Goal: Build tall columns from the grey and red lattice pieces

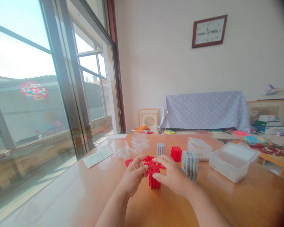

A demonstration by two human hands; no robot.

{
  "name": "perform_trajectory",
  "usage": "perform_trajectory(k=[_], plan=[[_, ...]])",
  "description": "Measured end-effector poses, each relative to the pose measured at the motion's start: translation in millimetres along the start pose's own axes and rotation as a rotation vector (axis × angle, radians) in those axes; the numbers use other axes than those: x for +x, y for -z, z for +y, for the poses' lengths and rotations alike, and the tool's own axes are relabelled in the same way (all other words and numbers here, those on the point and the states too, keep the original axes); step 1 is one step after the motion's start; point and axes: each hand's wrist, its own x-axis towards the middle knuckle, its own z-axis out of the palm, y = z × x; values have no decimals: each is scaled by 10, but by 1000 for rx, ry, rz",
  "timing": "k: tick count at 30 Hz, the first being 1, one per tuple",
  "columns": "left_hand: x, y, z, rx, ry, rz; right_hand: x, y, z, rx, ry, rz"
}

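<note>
In the head view, my left hand [134, 176] pinches a red plastic lattice piece [152, 167] between thumb and fingers. My right hand [174, 176] grips the right side of the same red piece, thumb below and fingers above. Directly under it, a red block stack [154, 183] stands on the table, partly hidden by the piece; whether the two are joined I cannot tell. More red pieces [129, 162] show behind my left fingers. Close to my right wrist is a tall grey lattice block stack [190, 165]. Farther back are a red stack [176, 154] and a small grey stack [160, 149].
A wooden table [85, 195] holds everything. On the right are an open clear plastic box [228, 165] with its lid [241, 152] behind and another clear box [200, 148]. Clear containers [139, 142] and a printed sheet [98, 157] lie left, beside the window.
</note>
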Motion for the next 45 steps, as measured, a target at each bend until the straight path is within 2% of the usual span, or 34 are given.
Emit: perform_trajectory(k=[8, 12, 20, 24, 28, 31, 38, 42, 45], plan=[[2, -14, -13, -54, 24, 46, 11, -15, 68, -13, -4, 35], [29, 42, -41, -41, 3, 69, 19, 0, 184, 19, -46, 53], [100, 197, -145, 164, 15, 237, 19, -56, 405, 48, -141, 9], [93, 175, -143, 240, 1, 272, 17, -63, 425, 78, -154, -45], [70, 130, -100, 325, 6, 300, 23, -42, 460, 121, -209, -21], [41, 113, -70, 379, 12, 266, 33, -32, 503, 119, -263, -22], [-27, 141, -92, 448, 61, 92, 43, -117, 682, 74, -364, 7], [-37, 130, -95, 472, 57, 83, 50, -224, 788, 6, -375, 87], [-2, 156, -73, 483, 29, 143, 52, -281, 823, -18, -395, 114]])
